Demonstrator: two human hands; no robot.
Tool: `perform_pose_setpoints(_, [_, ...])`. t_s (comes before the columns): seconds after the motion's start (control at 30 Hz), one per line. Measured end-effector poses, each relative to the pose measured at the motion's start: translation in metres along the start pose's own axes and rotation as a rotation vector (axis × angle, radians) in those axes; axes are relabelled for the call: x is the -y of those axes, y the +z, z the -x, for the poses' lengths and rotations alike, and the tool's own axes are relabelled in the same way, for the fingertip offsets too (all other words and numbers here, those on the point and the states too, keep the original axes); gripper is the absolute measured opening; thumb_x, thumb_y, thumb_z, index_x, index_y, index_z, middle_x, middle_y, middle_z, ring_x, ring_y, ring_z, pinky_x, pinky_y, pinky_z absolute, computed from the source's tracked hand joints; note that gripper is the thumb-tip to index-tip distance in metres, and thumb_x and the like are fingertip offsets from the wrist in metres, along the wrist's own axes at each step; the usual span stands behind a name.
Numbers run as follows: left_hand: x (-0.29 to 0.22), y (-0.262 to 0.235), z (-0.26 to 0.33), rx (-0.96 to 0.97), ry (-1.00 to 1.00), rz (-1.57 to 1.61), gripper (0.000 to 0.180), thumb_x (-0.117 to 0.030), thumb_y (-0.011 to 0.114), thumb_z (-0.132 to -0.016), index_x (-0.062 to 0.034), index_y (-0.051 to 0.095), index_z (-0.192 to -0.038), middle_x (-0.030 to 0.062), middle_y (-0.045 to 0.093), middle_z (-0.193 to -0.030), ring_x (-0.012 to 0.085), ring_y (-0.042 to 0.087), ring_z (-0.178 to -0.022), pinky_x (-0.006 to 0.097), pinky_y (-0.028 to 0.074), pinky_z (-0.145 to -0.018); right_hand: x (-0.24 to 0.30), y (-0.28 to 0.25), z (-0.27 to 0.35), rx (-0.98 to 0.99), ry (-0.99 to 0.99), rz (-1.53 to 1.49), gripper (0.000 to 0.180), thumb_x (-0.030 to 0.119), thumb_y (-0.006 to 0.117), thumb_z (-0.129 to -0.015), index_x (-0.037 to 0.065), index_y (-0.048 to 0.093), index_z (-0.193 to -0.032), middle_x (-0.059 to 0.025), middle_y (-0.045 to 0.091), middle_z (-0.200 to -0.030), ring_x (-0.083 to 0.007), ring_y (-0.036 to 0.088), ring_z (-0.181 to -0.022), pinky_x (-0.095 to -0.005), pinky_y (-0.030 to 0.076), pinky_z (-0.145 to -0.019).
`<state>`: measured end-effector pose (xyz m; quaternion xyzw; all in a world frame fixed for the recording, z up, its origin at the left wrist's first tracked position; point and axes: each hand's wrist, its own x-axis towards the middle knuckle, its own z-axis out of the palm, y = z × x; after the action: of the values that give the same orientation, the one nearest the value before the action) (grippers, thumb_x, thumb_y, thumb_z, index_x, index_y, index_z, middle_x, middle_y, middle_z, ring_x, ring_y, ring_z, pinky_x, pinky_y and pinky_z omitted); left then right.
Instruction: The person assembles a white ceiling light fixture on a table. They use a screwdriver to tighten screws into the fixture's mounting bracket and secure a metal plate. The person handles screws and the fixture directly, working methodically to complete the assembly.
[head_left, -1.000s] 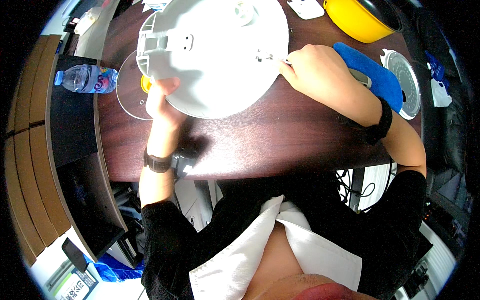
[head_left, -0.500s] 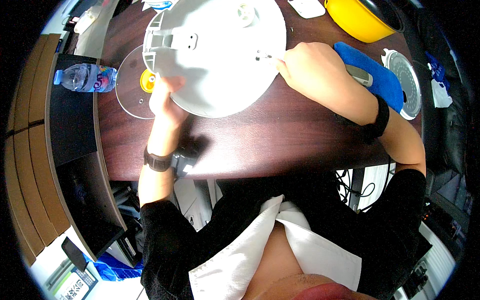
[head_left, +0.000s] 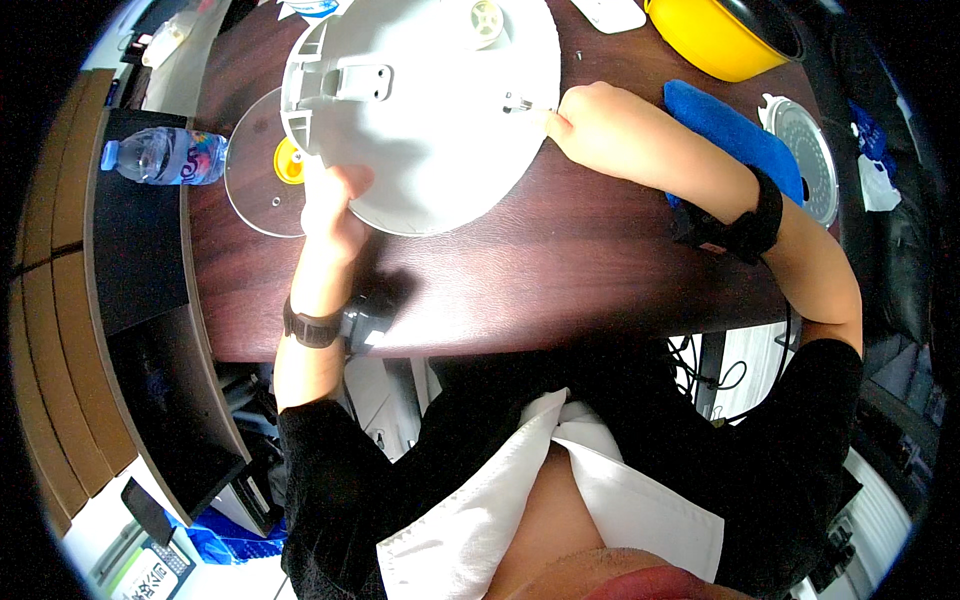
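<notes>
My left hand (head_left: 333,210) grips the near left rim of a large white round plastic lid (head_left: 430,150), its thumb lying on the upper face and its fingers hidden underneath. The lid is held over the table. It has a hinge-like bracket at its left and a round valve-like fitting (head_left: 485,20) at the far side. My right hand (head_left: 605,125) is closed at the lid's right edge, fingers pinched beside a small metal part (head_left: 515,103) on its face. Something thin seems to lie at the fingertips, too small to name.
On the dark wooden table (head_left: 480,290), a clear disc with a yellow centre (head_left: 288,160) lies left of the lid, beside a water bottle (head_left: 170,157). To the right are a blue cloth (head_left: 735,130), a perforated round metal plate (head_left: 805,150) and a yellow pot (head_left: 700,40).
My right wrist has turned and the forearm sits a little differently, covering the grey patch on the blue cloth. The right fingers stay at the lid's edge. My left hand keeps its hold.
</notes>
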<state>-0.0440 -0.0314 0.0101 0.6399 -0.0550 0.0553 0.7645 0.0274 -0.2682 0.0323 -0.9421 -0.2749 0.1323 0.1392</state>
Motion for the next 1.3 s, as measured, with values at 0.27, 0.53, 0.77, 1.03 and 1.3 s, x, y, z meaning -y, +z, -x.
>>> perform_pose_setpoints(0.27, [-0.004,-0.001,0.005,0.059,-0.014,0.031,0.040,-0.011,0.041,-0.067,0.0037,0.043,-0.104,0.0178,0.046,-0.106,0.0250,0.048,-0.095,0.035,0.042,-0.082,0.000,0.010,-0.006,0.241,0.333,-0.365,0.056,0.043,0.034,-0.088,0.004,0.041,-0.048,-0.0060,0.037,-0.038,-0.0158,0.039,-0.029,-0.0287,0.034,-0.031])
perform_pose_setpoints(0.53, [-0.001,0.001,0.005,0.036,0.079,-0.165,0.042,-0.010,0.042,-0.068,0.0018,0.042,-0.108,0.0182,0.045,-0.108,0.0258,0.048,-0.095,0.036,0.042,-0.082,-0.016,0.011,-0.004,0.611,0.391,-1.037,0.051,0.045,0.034,-0.088,0.015,0.024,-0.048,0.0065,0.020,-0.039,-0.0052,0.023,-0.029,-0.0218,0.023,-0.027])
perform_pose_setpoints(0.77, [0.008,-0.012,0.000,0.087,0.203,-0.072,0.019,0.003,0.047,-0.072,0.0002,0.049,-0.090,0.0203,0.047,-0.107,0.0310,0.050,-0.095,0.042,0.045,-0.079,-0.014,0.024,0.001,-0.244,-0.077,0.032,0.046,0.038,0.046,-0.082,0.000,0.059,-0.059,-0.0181,0.054,-0.051,-0.0314,0.058,-0.050,-0.0407,0.047,-0.047])
perform_pose_setpoints(1.03, [-0.015,0.010,0.007,-0.030,-0.061,-0.054,0.036,-0.002,0.049,-0.066,0.0019,0.045,-0.101,0.0178,0.048,-0.104,0.0288,0.050,-0.093,0.039,0.043,-0.081,0.000,0.008,0.003,-0.214,-0.087,0.163,0.041,0.034,0.047,-0.081,0.000,0.060,-0.062,-0.0201,0.055,-0.057,-0.0355,0.057,-0.053,-0.0418,0.047,-0.050])
perform_pose_setpoints(1.3, [-0.021,0.015,0.009,-0.025,-0.106,-0.116,0.055,-0.010,0.048,-0.061,0.0028,0.038,-0.113,0.0152,0.048,-0.101,0.0268,0.049,-0.092,0.037,0.042,-0.082,-0.011,0.005,-0.019,0.062,0.007,-0.136,0.061,0.046,0.039,-0.085,-0.009,0.052,-0.064,-0.0213,0.046,-0.051,-0.0279,0.050,-0.046,-0.0387,0.040,-0.049])
